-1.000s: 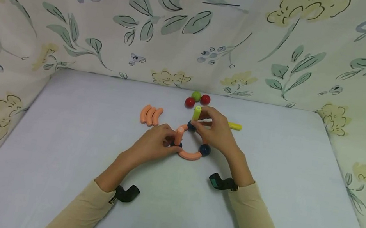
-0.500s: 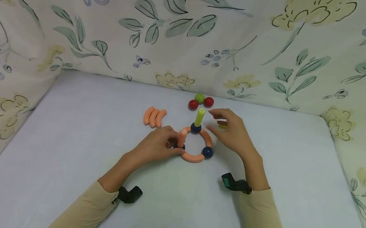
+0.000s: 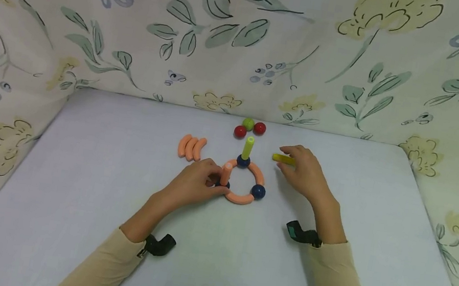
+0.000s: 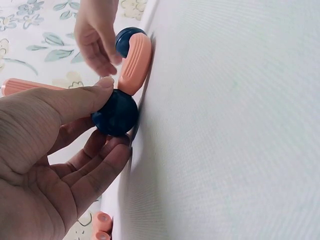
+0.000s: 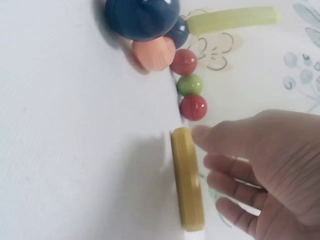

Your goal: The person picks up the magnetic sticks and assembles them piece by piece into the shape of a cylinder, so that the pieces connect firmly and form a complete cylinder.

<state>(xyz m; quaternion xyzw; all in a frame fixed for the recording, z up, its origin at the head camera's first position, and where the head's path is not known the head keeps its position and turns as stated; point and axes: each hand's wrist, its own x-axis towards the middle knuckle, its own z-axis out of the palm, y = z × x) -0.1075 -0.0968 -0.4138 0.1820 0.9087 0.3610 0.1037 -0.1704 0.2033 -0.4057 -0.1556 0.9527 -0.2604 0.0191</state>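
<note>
My left hand [image 3: 192, 184] pinches a dark blue ball [image 4: 117, 117] between thumb and fingers. This ball is the left joint of a ring of curved orange rods [image 3: 239, 198] and dark blue balls lying on the table. An orange rod [image 3: 226, 174] stands upright from the held ball. From the far ball [image 3: 243, 161] rises an upright yellow-green rod [image 3: 248, 148]. My right hand [image 3: 307, 175], fingers loosely bent, hovers at a yellow rod [image 5: 188, 182] lying right of the ring. In the right wrist view the thumb tip is close to that rod's end, and the fingers hold nothing.
Behind the ring, two red balls [image 3: 240, 132] and a green ball [image 3: 248, 124] sit near the table's back edge. Three curved orange rods [image 3: 190, 148] lie side by side to the left. A floral cloth [image 3: 227, 39] hangs behind the white table [image 3: 88, 166].
My right hand has let go of the upright yellow-green rod, which stays standing in the far ball, and has moved right to the lying yellow rod. My left hand keeps holding its ball.
</note>
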